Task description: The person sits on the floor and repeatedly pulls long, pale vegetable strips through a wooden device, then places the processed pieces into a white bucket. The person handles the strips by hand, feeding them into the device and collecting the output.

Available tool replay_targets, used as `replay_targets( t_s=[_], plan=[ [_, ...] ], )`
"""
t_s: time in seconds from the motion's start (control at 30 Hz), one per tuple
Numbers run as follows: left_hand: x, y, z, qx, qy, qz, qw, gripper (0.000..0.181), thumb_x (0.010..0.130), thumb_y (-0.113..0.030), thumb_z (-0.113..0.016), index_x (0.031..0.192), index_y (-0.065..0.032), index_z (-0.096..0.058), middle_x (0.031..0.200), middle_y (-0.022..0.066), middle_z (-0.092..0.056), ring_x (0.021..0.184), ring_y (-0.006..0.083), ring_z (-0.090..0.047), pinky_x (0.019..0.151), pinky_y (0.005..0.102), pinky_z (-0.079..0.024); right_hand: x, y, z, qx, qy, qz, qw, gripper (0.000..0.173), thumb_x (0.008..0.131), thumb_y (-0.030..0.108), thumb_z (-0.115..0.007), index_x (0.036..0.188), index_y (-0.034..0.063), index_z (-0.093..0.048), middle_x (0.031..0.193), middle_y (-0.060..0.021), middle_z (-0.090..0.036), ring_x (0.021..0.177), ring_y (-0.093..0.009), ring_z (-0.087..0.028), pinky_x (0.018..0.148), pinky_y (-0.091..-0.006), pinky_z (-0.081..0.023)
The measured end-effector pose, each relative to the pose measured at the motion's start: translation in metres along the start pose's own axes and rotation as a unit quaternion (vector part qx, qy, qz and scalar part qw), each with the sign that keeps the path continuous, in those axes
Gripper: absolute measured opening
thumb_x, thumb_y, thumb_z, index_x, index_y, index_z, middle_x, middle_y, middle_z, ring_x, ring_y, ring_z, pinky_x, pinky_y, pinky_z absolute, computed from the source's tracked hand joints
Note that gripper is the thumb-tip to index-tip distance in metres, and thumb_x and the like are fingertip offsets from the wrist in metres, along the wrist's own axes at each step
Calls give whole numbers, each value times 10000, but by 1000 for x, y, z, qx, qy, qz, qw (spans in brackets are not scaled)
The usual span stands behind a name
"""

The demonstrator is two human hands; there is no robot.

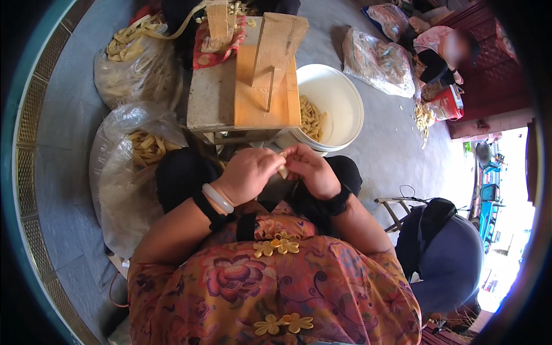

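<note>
Above my lap, my left hand (250, 174) and my right hand (314, 170) meet with their fingertips together. Both pinch a short piece of a pale yellow strip (283, 172); the fingers hide most of it. Just beyond the right hand stands a white plastic bucket (345, 103), partly filled with small, twisted, pale yellow pieces (311, 118). Ahead is a low table (209, 95) bearing an orange-brown board (284, 108) with an upright wooden block (276, 47). Left of my knee, a clear plastic bag (125, 189) lies open on long pale yellow strips (151, 148).
A second bag of strips (133, 77) stands farther left. A smaller wooden block (217, 26) rests on a red cloth (200, 47). At right are a person (431, 64) beside a red bucket (450, 103), a filled sack (379, 64), and another seated person (450, 254) close by.
</note>
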State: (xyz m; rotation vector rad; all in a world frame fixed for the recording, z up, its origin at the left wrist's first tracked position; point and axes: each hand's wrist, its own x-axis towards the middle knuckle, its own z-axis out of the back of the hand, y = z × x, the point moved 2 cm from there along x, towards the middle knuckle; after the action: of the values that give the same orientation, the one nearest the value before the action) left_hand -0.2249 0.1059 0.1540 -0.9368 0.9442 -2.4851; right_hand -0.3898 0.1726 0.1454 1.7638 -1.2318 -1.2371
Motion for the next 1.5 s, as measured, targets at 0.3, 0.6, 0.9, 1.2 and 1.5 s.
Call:
replay_targets(
  t_s=[0.3, 0.6, 0.9, 1.2, 1.5],
  plan=[
    [-16, 19, -2, -547, 83, 326, 766, 239, 868, 30, -622, 1099, -21, -589, 1112, 11, -578, 961, 105, -578, 867, 244, -475, -4, 11, -18, -454, -116, 287, 835, 236, 709, -77, -637, 899, 29, -544, 799, -128, -566, 732, -302, -581, 645, -360, -479],
    [-17, 25, -5, -340, -65, 157, 925, 133, 899, -18, -624, 1026, 21, -618, 1009, 48, -594, 882, 107, -575, 773, 234, -484, -3, 9, -16, -355, -66, 151, 920, 127, 893, 127, -616, 919, 3, -600, 797, -153, -623, 744, -317, -611, 663, -369, -485],
    [-10, 22, 18, -221, -91, 271, 932, 185, 998, -168, -507, 929, -31, -612, 757, -16, -610, 619, 28, -464, 590, 202, -411, -27, 23, -33, -396, 48, 145, 906, 142, 938, 141, -557, 897, 10, -593, 747, -152, -584, 688, -346, -581, 627, -368, -476],
    [0, 3, 16, -103, -86, 164, 977, 95, 960, -115, -553, 995, -34, -588, 872, 107, -661, 783, 205, -654, 699, 291, -498, -11, 31, -48, -489, 10, 313, 814, 211, 722, 11, -702, 832, 48, -526, 677, -116, -567, 642, -323, -588, 575, -392, -470],
    [2, 38, 58, -302, 129, 369, 869, 185, 977, -197, -528, 889, -52, -602, 696, -31, -542, 592, 22, -463, 522, 187, -391, 8, 54, -30, -488, -56, 318, 811, 165, 755, -50, -623, 888, 37, -575, 788, -121, -592, 693, -298, -607, 612, -352, -494]
  ],
)
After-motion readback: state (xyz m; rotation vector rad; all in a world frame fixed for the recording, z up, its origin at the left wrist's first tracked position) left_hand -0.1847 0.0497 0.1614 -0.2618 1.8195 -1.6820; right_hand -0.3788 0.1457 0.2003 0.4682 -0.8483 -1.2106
